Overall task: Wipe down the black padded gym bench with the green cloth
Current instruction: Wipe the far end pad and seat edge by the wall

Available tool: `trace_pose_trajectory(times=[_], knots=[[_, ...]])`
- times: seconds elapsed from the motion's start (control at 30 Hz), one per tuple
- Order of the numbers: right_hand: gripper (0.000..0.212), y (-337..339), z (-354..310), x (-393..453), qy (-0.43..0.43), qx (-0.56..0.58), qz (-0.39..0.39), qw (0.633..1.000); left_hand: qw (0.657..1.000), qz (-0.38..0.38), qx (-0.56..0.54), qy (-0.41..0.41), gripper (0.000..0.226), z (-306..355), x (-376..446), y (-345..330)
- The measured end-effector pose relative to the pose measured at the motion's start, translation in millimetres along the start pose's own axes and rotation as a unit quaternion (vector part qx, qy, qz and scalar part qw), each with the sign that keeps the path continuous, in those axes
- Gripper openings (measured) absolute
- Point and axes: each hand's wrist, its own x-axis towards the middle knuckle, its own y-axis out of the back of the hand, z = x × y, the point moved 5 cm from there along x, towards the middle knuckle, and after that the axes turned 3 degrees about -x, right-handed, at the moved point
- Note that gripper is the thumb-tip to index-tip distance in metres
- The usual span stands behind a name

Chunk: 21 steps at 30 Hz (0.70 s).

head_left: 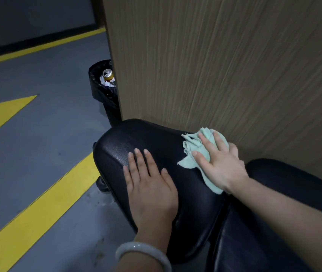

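The black padded gym bench [156, 138] fills the lower middle, its seat pad in front of me and a second pad [285, 177] to the right. My right hand [217, 161] presses flat on the pale green cloth [192, 148], bunched on the pad's far right side close to the wooden panel. My left hand [150, 185] lies flat, fingers spread, on the pad's near left side and holds nothing. A pale bangle [142, 254] circles my left wrist.
A wood-grain panel [224, 61] rises right behind the bench. A black lined trash bin [102, 91] with a can on top stands at the panel's left corner. Grey floor [38, 154] with yellow stripes and an arrow spreads to the left.
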Motion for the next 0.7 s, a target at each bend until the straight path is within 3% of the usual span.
trace_pose_trajectory(times=[0.27, 0.57, 0.7], knots=[[0.065, -20, -26, -44, -0.042, -0.036, 0.003, 0.998, 1.0, -0.01, 0.0, -0.011, 0.061, -2, -1, 1], [0.062, 2, 0, 9, -0.101, 0.075, 0.018, 0.992, 1.0, -0.02, -0.01, -0.008, 0.064, -3, -1, -1], [0.062, -4, -2, -1, -0.115, 0.067, 0.021, 0.991, 1.0, -0.03, -0.002, -0.009, 0.064, -1, -1, 0]])
